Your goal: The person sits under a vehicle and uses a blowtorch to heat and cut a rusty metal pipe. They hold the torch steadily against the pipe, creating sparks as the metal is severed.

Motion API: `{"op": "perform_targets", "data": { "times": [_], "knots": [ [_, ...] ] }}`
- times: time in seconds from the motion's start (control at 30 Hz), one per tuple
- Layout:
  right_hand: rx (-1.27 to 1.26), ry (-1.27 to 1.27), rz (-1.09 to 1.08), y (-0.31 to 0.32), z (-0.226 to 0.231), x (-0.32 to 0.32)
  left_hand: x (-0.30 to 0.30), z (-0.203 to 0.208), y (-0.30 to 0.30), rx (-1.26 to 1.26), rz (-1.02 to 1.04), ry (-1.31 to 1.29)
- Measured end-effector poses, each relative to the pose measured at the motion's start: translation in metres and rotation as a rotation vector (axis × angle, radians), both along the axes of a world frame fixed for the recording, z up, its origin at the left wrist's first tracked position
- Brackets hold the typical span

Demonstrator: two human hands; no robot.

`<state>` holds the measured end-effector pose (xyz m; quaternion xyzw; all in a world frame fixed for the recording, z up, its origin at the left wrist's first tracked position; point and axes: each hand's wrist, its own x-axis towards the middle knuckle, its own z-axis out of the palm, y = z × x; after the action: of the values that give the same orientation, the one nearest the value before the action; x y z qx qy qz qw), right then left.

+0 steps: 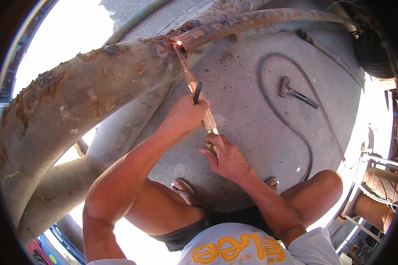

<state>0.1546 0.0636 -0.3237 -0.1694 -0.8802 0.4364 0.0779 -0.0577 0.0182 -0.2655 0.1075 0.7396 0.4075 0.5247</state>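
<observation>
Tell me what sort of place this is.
Probably an outdoor metalwork or scrap yard: a rusty pipe being cut with a gas torch, twin gas hoses and a hammer lying on bare concrete ground in sunlight.

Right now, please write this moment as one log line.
left hand: grips brass torch | right hand: holds torch rear end | flame tip: on rusty pipe | hammer: on ground

The person wears a pale grey T-shirt (252, 247) with curved yellow lettering across the chest and dark shorts (185, 236). Forearms and knees are bare. Flip-flop sandals (183, 189) cover the feet.
</observation>
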Motion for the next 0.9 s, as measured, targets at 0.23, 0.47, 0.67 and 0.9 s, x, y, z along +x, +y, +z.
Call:
{"op": "perform_targets", "data": {
  "times": [0.23,0.47,0.67,0.9],
  "knots": [
    [0.011,-0.005,0.01,0.0013,0.0014,-0.0002,-0.0005,-0.0022,-0.001,0.022,0.006,0.009],
    [0.005,-0.036,0.01,0.0019,0.0021,-0.001,-0.0012,-0.0021,-0.0002,0.027,0.005,0.003],
    [0.03,-0.019,0.011,0.0023,0.0008,-0.0012,0.0011,-0.0027,-0.0003,0.02,0.029,0.021],
    [0.046,-0.082,0.019,0.0022,0.0031,-0.0019,-0.0005,-0.0045,0.0005,0.015,0.008,0.024]
  ]
}}
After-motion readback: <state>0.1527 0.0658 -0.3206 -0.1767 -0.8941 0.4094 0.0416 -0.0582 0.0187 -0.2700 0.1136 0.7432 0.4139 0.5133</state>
